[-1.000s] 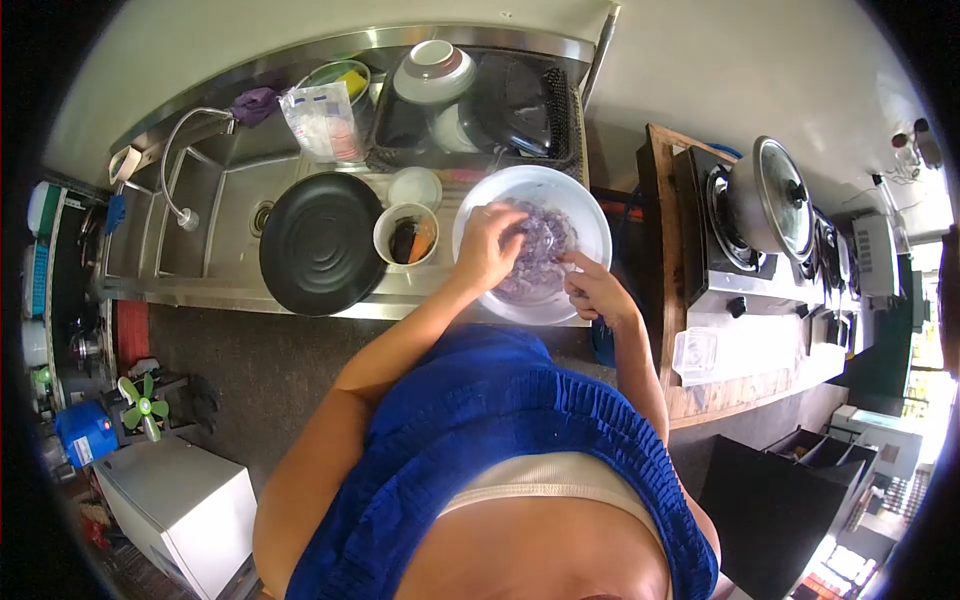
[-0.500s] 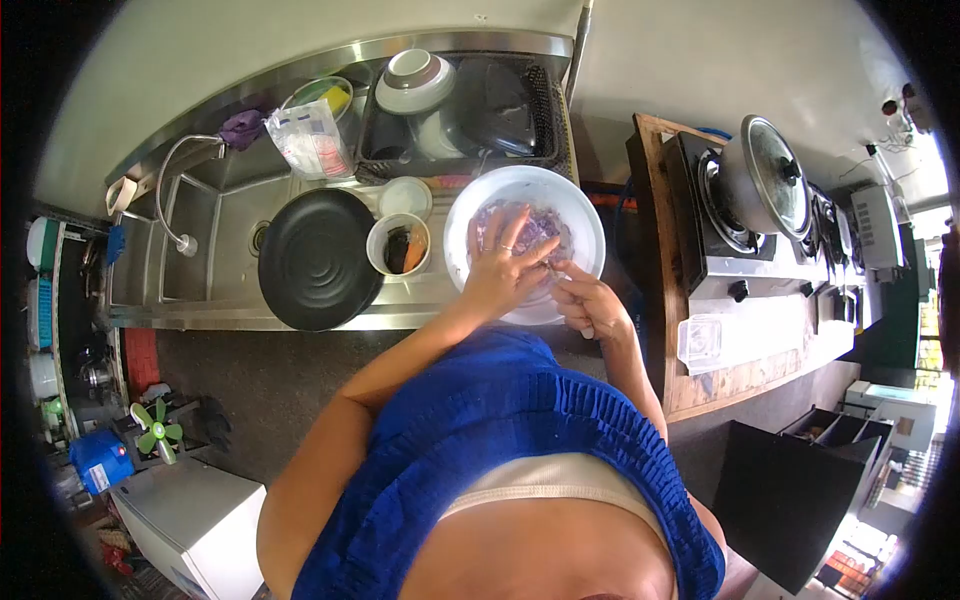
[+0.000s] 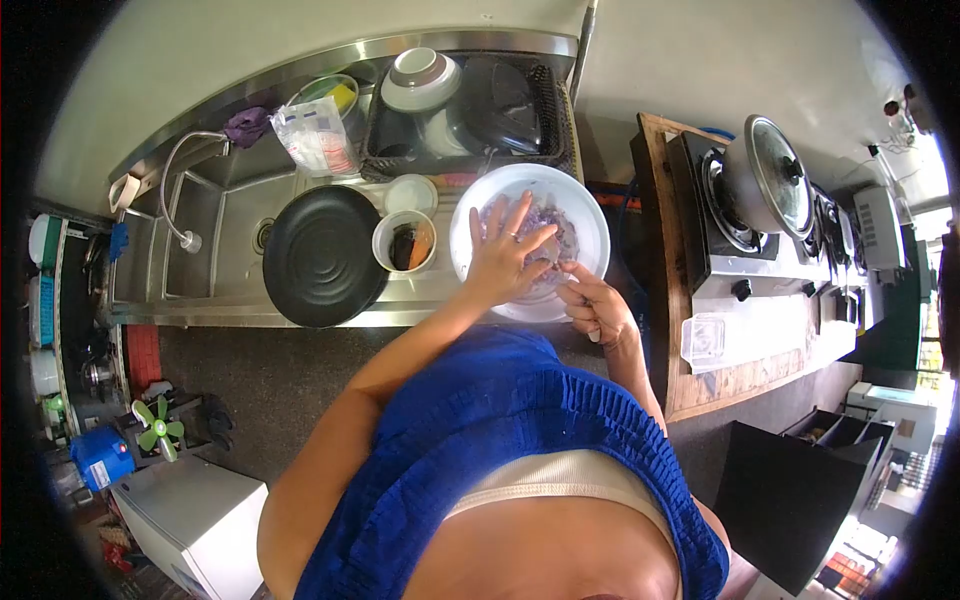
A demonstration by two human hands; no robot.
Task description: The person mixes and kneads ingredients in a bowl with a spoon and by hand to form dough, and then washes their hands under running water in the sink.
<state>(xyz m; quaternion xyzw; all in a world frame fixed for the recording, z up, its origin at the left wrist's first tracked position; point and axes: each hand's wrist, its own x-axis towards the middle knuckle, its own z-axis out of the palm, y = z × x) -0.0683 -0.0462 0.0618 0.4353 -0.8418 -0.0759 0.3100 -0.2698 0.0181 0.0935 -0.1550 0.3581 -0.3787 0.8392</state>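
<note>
A white bowl (image 3: 597,225) stands at the counter's front edge, with purplish, shredded-looking pieces (image 3: 548,212) inside. My left hand (image 3: 503,262) is over the bowl with its fingers spread, and its thumb side is close to my right hand. At the bowl's lower right rim, my right hand (image 3: 600,305) is closed around a small utensil, whose pale handle end (image 3: 595,336) pokes out below the fingers. Its working end is too small to make out. Left of the bowl are a white tub (image 3: 379,258) with dark and orange contents and a pale round lid (image 3: 411,194).
A black round pan (image 3: 325,257) lies by the sink (image 3: 190,235). Behind the bowl, a black rack (image 3: 375,140) holds a stacked bowl (image 3: 420,80). A plastic bag (image 3: 315,138) sits beside it. To the right, a lidded pot (image 3: 775,180) stands on a stove.
My left hand's fingers have spread wider and shifted slightly within the bowl. My right hand has moved slightly down and right, still closed on the utensil. The whole view has shifted a little.
</note>
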